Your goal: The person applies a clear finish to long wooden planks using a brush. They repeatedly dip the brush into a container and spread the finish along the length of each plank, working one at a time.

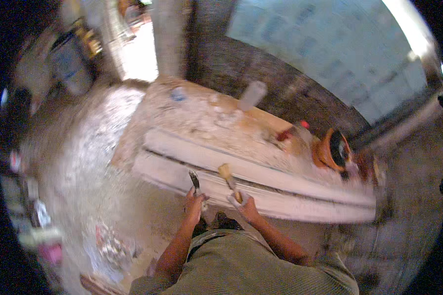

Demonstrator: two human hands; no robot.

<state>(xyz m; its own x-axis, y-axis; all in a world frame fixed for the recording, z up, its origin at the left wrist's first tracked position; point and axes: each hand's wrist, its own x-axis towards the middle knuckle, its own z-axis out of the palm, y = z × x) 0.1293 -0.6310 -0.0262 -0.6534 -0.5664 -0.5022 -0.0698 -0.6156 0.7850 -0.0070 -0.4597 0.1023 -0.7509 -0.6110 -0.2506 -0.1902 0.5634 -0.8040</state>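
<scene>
Two long whitish mouldings [300, 200] lie side by side on a dusty table, with a dark gap running between them. My left hand [194, 205] is closed around a narrow tool with a dark, pale-flecked end [194, 179]; blur hides its exact kind. In my right hand [245, 206] is a paintbrush [226, 172], its pale yellowish bristles pointing away from me. The bristles appear over the mouldings, but I cannot tell whether they touch. Both hands are at the near edge of the mouldings, in front of my body.
Whitish dust and crumbs cover the tabletop [202, 115]. An orange bucket [325, 152] tilts at the right end, near a small red object [304, 125]. A translucent container [253, 95] stands by the back edge. Debris [114, 246] litters the floor at left; a bluish panel [325, 49] rises behind.
</scene>
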